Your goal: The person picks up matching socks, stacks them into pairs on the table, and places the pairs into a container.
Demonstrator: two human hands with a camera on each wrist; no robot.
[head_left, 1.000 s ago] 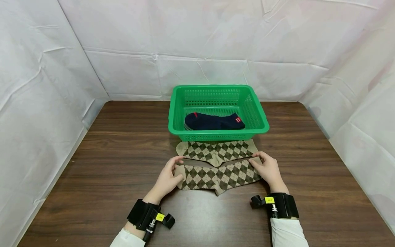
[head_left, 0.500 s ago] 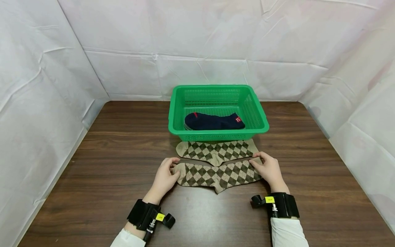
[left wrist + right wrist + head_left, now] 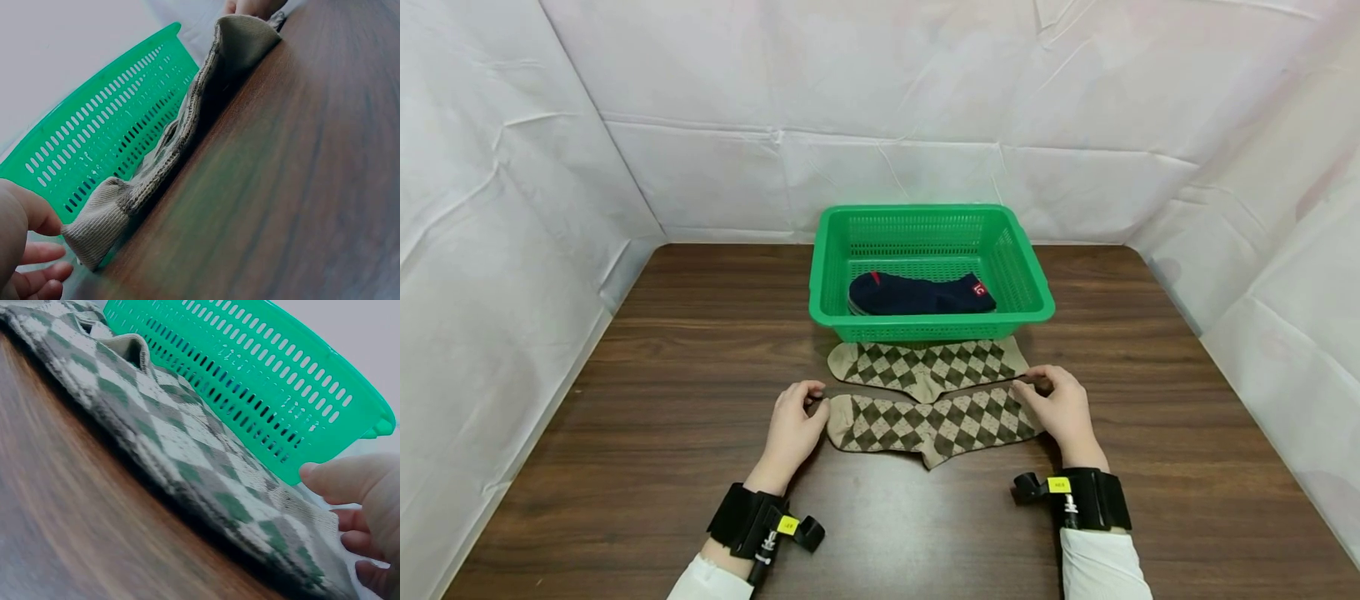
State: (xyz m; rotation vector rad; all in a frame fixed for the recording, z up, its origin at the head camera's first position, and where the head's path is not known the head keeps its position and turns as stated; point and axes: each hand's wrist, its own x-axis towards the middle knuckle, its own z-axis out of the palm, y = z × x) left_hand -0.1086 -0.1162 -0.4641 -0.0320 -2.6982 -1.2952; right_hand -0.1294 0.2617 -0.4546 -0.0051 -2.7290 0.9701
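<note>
A beige sock with a dark green diamond pattern lies lengthwise before me, its toe at the left and its cuff at the right. My left hand is at the toe; in the left wrist view its thumb meets the toe's corner. At the other end, my right hand pinches the upper corner of the cuff, with several fingers behind it in the right wrist view. Just beyond lies a matching sock, its cuff close to my right fingertips.
A green perforated basket stands behind the two socks, right at the far one. Navy socks with a red label lie in it. The brown wooden table is bordered by white sheeting at the back and sides.
My left hand has shifted left and a little forward, drawing its fingertips together. The near sock's toe moved slightly away from me. My right hand and the cuff have edged right.
</note>
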